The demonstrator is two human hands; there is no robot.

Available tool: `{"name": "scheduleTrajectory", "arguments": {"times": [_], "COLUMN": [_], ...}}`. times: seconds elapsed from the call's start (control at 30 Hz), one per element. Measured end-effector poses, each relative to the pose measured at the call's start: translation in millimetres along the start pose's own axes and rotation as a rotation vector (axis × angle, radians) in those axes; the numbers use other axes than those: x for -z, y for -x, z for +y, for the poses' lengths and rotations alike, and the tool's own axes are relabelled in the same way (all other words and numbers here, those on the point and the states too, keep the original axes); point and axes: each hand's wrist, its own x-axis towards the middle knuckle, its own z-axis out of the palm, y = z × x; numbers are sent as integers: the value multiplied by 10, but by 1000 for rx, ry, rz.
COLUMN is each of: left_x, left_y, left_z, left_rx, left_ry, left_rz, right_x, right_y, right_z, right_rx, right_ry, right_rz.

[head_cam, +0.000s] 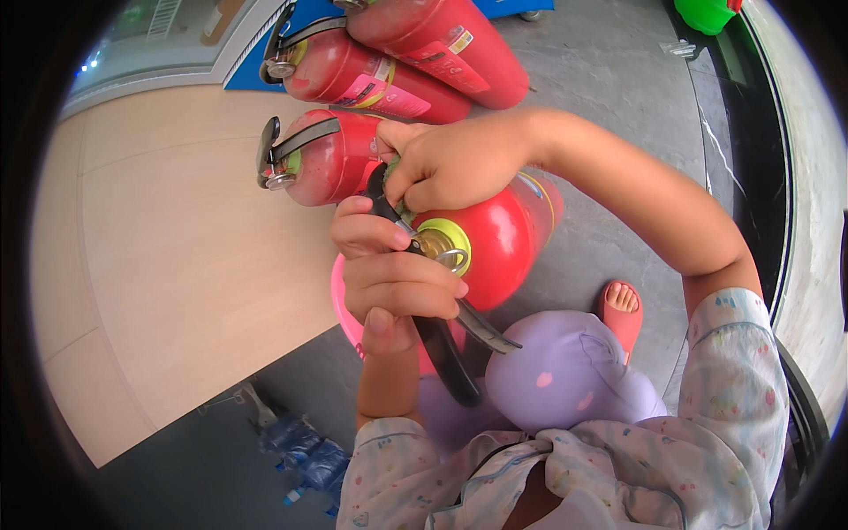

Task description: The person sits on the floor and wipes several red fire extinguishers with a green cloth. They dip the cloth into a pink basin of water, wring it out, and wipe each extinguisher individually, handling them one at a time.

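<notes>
A red fire extinguisher (493, 245) with a yellow-green collar (457, 232) and a brass valve stands before my knees. My left hand (397, 271) is wrapped around its valve head, near the metal pull ring (457, 260). The black handle levers (450, 364) stick out below that hand, towards me. My right hand (457, 169) pinches a green scrubbing cloth or pad (405, 211), mostly hidden by the fingers. This pad touches the curved black hose (379, 189) on the far side of the valve.
Three more red extinguishers, a near one (311, 159), a middle one (331, 66) and a far one (430, 46), stand beyond. A light wooden panel (199, 212) fills the left. A pink basin (339, 291) is partly hidden below my left hand. Empty-looking plastic bottles (308, 454) lie lower left.
</notes>
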Motion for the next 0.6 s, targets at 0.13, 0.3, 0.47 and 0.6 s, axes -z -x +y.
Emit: {"name": "scheduleTrajectory", "arguments": {"times": [0.13, 0.3, 0.47, 0.6], "left_x": [-19, -27, -46, -53], "left_y": [16, 41, 39, 15], "left_z": [13, 0, 24, 4], "left_rx": [1, 3, 47, 20], "left_ry": [-43, -34, -42, -28], "left_rz": [31, 56, 86, 91], "right_x": [-11, -47, -293, -805], "right_y": [39, 234, 698, 1132], "right_z": [24, -65, -43, 178], "right_rx": [95, 133, 179, 159], "right_ry": [-13, 103, 41, -63], "right_rz": [70, 173, 511, 685]}}
